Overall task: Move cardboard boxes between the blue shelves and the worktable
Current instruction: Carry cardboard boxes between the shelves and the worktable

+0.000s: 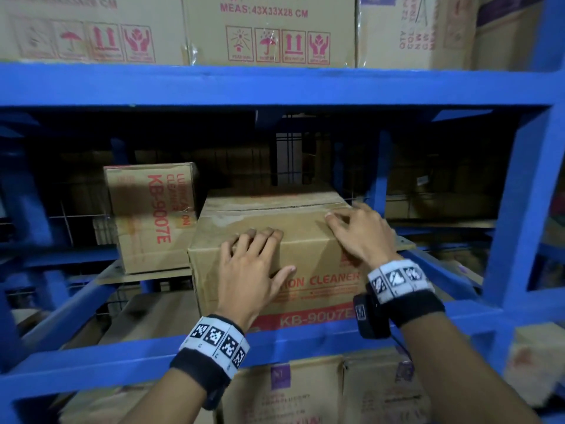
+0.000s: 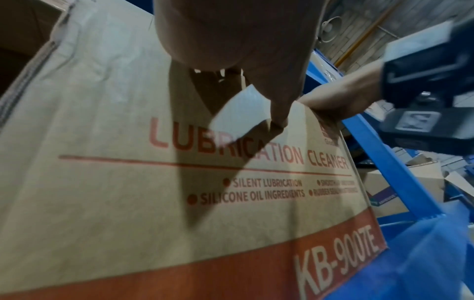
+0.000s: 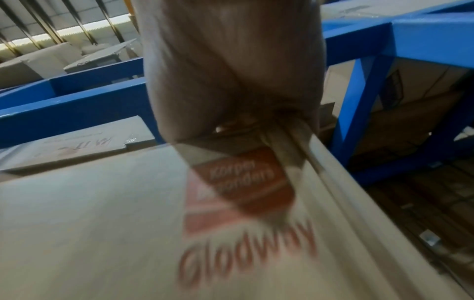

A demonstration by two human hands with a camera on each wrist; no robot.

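A brown cardboard box (image 1: pixel 275 215) printed "LUBRICATION CLEANER KB-9007E" (image 2: pixel 128 182) sits on the middle level of the blue shelves (image 1: pixel 122 356), its front face at the shelf's edge. My left hand (image 1: pixel 253 264) lies on the front face with the fingers bent over the top front edge and the thumb spread along the front (image 2: pixel 277 91). My right hand (image 1: pixel 357 231) wraps the top right corner, fingers curved on the lid. The right wrist view shows the right hand (image 3: pixel 231 71) on the box (image 3: pixel 102 223) edge, blurred.
A second KB-9007E box (image 1: pixel 153 215) stands on end just left of and behind the first. Larger cartons (image 1: pixel 269 29) fill the level above and others (image 1: pixel 290 393) the level below. A blue upright post (image 1: pixel 526 209) stands close on the right.
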